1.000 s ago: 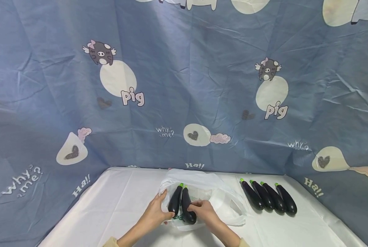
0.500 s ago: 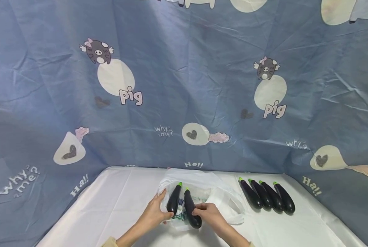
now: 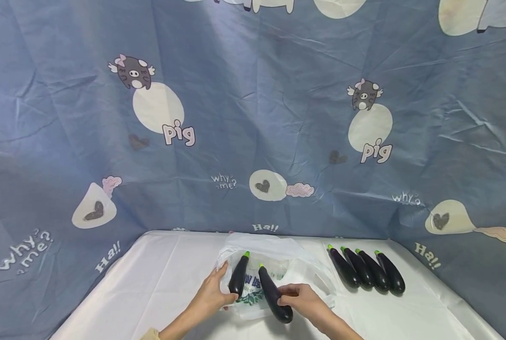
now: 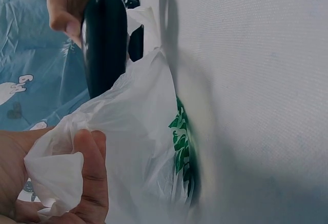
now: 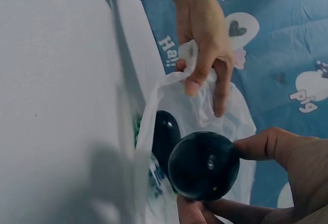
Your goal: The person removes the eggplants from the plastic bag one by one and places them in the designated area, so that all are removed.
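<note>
A white plastic bag (image 3: 257,242) with printed lettering and green leaves lies with its mouth held toward me. My left hand (image 3: 212,289) grips the left edge of the mouth; the left wrist view shows bunched plastic (image 4: 56,175) between thumb and fingers. One dark eggplant (image 3: 239,276) with a green stem end lies inside, next to that hand. My right hand (image 3: 305,302) pinches a second eggplant (image 3: 273,296) near its thick end between thumb and fingers. Its stem end points into the bag, while the round end sticks out toward me.
Several more eggplants (image 3: 365,271) lie side by side on the white-covered table (image 3: 164,264), right of the bag. Behind the table hangs a blue cloth (image 3: 236,118) with cartoon pig prints. The bag's loose handle part (image 3: 321,283) spreads toward the right.
My right hand has drawn the second eggplant rightward and toward me, away from the one beside it, baring the bag's print between them. The left hand has stayed nearly still.
</note>
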